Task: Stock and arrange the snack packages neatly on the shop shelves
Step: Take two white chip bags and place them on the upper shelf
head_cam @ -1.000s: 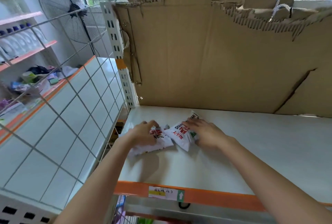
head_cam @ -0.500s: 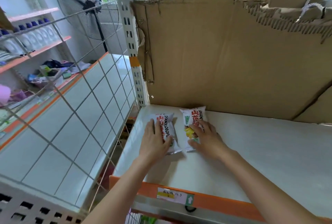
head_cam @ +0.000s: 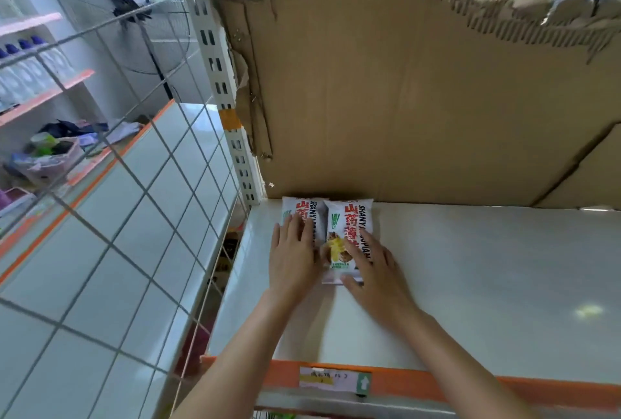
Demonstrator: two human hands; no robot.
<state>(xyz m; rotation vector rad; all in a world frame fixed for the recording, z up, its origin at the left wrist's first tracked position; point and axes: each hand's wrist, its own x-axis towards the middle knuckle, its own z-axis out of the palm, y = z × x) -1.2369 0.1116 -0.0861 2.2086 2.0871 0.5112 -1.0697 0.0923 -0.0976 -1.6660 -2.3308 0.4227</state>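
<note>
Two white snack packages with red lettering lie flat, side by side, at the back left corner of the white shelf (head_cam: 470, 284). Their top ends reach the cardboard backing. My left hand (head_cam: 294, 255) rests flat on the left package (head_cam: 302, 208), fingers spread, covering its lower half. My right hand (head_cam: 373, 265) lies flat on the lower right part of the right package (head_cam: 347, 227), thumb at its bottom edge. Neither hand grips a package; both press down on top.
A torn cardboard sheet (head_cam: 420, 99) forms the back wall. A slotted white upright (head_cam: 223, 99) and a wire grid panel (head_cam: 117, 183) bound the left side. The shelf's orange front edge (head_cam: 470, 385) carries a price label (head_cam: 334, 380). Bottles (head_cam: 30, 66) stand on far shelves.
The packages went from skewed and overlapping to straight and side by side, then slid back against the cardboard. Both hands followed them toward the rear corner.
</note>
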